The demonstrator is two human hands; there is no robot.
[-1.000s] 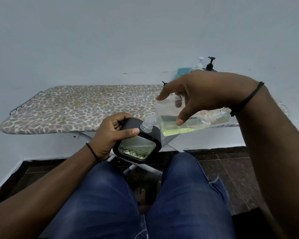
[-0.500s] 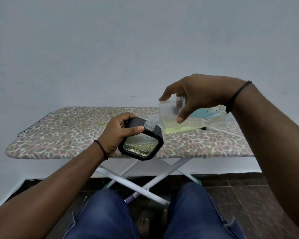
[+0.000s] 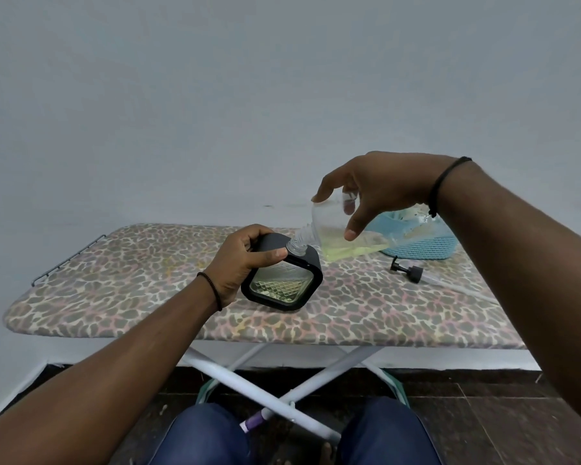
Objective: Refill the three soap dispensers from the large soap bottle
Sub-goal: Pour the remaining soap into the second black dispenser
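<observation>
Clear soap bottle (image 3: pixel 346 234) tipped, neck at black dispenser (image 3: pixel 282 276) opening

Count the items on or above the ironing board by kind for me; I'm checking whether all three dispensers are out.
Black soap dispenser, held in the left hand: 1
Large soap bottle, held in the right hand: 1
Black pump head, lying loose: 1
Blue basket: 1
Total: 4. Only one dispenser shows.

Grey wall (image 3: pixel 282 95); dark tiled floor (image 3: pixel 483 397)
</observation>
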